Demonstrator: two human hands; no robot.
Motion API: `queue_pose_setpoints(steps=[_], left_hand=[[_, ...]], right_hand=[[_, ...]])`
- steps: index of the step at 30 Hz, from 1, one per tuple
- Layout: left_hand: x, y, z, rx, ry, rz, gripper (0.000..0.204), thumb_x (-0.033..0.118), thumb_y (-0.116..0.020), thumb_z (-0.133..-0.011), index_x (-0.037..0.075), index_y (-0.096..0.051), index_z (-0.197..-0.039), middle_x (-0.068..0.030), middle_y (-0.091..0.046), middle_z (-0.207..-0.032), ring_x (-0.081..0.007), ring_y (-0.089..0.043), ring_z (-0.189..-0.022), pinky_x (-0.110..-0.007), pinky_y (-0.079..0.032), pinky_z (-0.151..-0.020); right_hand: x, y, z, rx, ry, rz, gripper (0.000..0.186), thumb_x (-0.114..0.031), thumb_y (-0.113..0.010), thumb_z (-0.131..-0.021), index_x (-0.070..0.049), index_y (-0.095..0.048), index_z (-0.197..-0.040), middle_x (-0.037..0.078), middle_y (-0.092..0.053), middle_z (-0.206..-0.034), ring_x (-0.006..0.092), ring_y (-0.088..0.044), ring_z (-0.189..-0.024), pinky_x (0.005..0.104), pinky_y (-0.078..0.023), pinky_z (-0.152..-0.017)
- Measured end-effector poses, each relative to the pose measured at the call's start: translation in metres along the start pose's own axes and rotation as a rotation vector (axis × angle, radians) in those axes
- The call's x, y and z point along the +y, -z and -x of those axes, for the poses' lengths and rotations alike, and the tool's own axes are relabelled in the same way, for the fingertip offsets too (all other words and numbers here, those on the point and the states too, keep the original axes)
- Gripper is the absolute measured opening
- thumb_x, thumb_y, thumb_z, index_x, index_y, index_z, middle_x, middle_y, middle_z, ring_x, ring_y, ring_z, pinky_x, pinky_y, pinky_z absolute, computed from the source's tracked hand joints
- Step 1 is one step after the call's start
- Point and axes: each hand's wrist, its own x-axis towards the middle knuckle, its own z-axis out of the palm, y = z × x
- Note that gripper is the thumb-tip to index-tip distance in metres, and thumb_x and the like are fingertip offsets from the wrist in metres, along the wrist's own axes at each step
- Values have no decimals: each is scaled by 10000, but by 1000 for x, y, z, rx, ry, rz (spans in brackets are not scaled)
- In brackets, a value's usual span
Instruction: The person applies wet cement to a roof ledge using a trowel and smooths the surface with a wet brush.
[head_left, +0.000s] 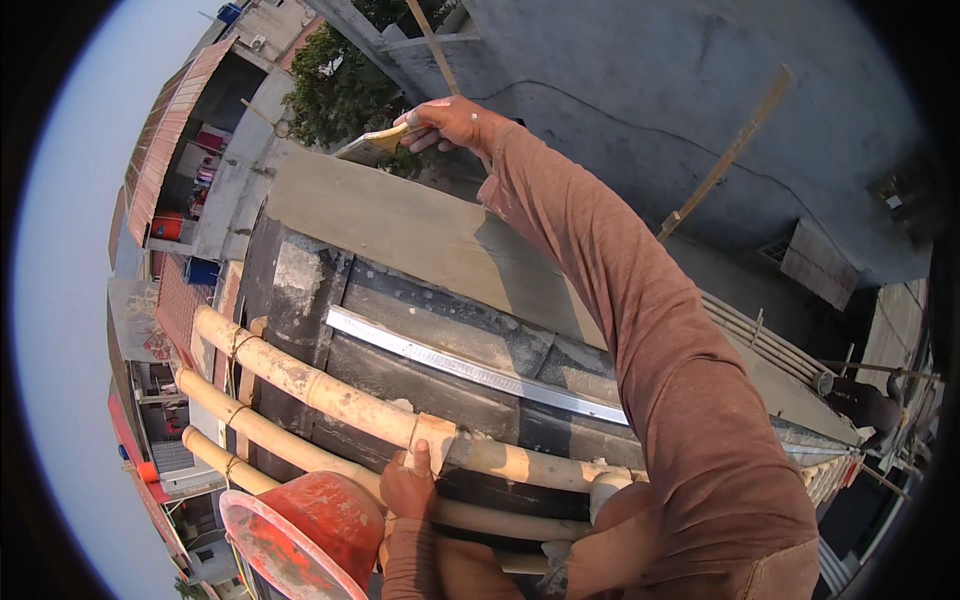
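My right arm reaches across to the far side of a smooth grey plastered ledge [370, 205]. There my right hand [455, 125] is closed round a plastering trowel [378, 142] with a yellowish body, tilted over the ledge's far edge. Part of the trowel is hidden by the fingers. Closer in, my left hand [408, 485] grips the uppermost bamboo pole [310, 385] by its pale, split part, fingertips over its top. A red, mortar-stained bucket [335, 525] stands just left of that hand.
A silver metal straightedge [480, 375] lies along the dark rough surface between ledge and poles. More bamboo poles [275, 440] run parallel below, tied together. Beyond the ledge is a deep drop, with a grey wall [680, 80] and a leaning wooden pole [730, 150]. Houses stand at left.
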Motion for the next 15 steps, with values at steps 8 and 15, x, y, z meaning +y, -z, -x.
queue_pose_setpoints(steps=[8, 15], left_hand=[[-22, 9, 2, -100, 60, -18, 848, 686, -522, -961, -131, -702, -1092, -358, -698, -998, -522, -672, -987, -534, -519, -874], [-13, 2, -1, -155, -11, 15, 627, 488, -479, -1046, -96, -691, -963, -324, -681, -874, -502, -656, -867, -528, -493, -786]], right_hand=[[85, 103, 241, 39, -75, 104, 418, -250, -544, -959, 33, -725, -1208, 135, -762, -1047, 198, -705, -1000, 352, -525, -971], [78, 186, 403, 494, -235, 84, 457, -402, -551, -1008, 4, -741, -1095, 71, -723, -827, 143, -671, -768, 284, -505, -747]])
